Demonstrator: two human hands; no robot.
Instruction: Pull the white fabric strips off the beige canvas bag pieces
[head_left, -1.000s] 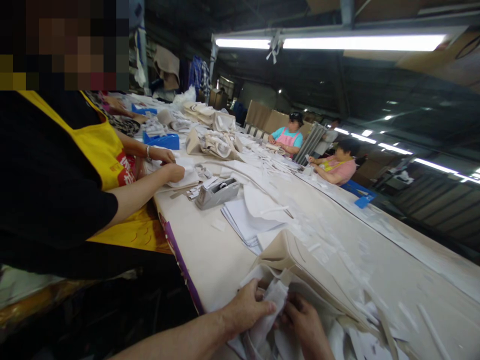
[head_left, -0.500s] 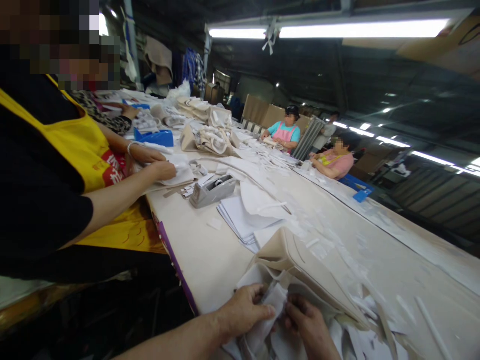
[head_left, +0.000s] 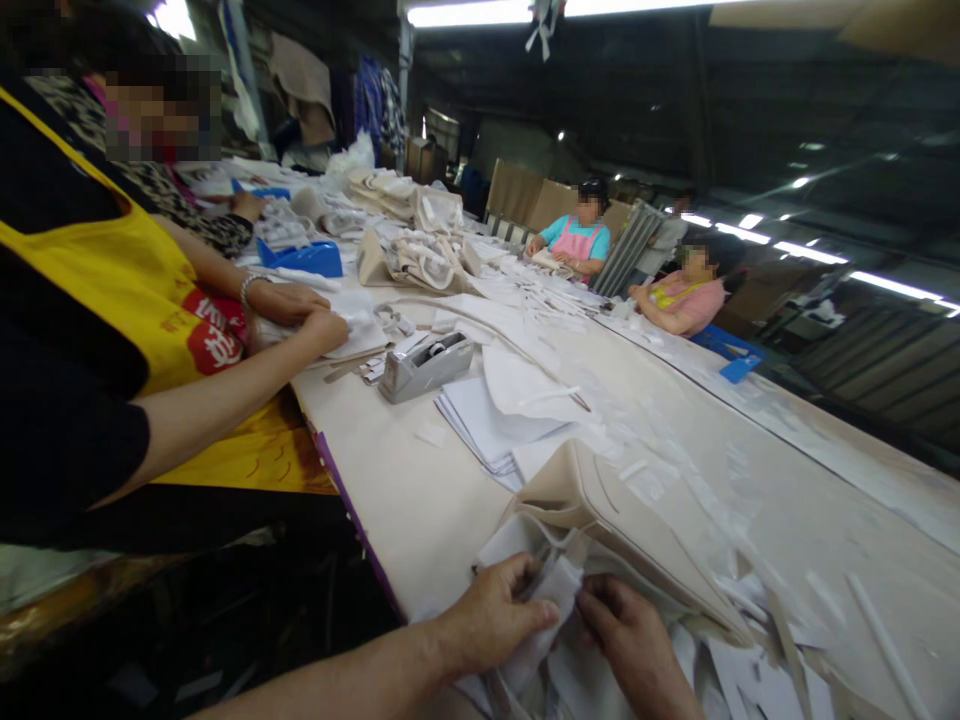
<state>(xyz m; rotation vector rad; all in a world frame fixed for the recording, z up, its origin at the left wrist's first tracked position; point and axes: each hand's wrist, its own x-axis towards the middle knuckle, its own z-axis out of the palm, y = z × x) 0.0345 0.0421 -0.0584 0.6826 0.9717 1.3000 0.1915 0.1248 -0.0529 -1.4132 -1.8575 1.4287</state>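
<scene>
A beige handbag (head_left: pixel 622 520) lies on its side on the table in front of me, white lining or wrapping showing at its near opening. My left hand (head_left: pixel 495 612) is closed on a strip of white wrapping (head_left: pixel 556 592), thumb on top, around what looks like a beige strap end. My right hand (head_left: pixel 634 635) pinches the right edge of the same wrapping, fingertips together. What lies beneath the wrapping is hidden.
A grey tape dispenser (head_left: pixel 427 366) stands near stacked white sheets (head_left: pixel 487 430). Paper scraps (head_left: pixel 772 680) lie at my right. On the left a co-worker in a yellow apron (head_left: pixel 127 290) handles white material. More beige bags (head_left: pixel 420 265) and a blue tape dispenser (head_left: pixel 304 257) are farther back.
The camera view has tilted slightly down. Both my hands stay at the wrapping, the right fingers shifting a little along its edge. The co-worker's hands remain close together.
</scene>
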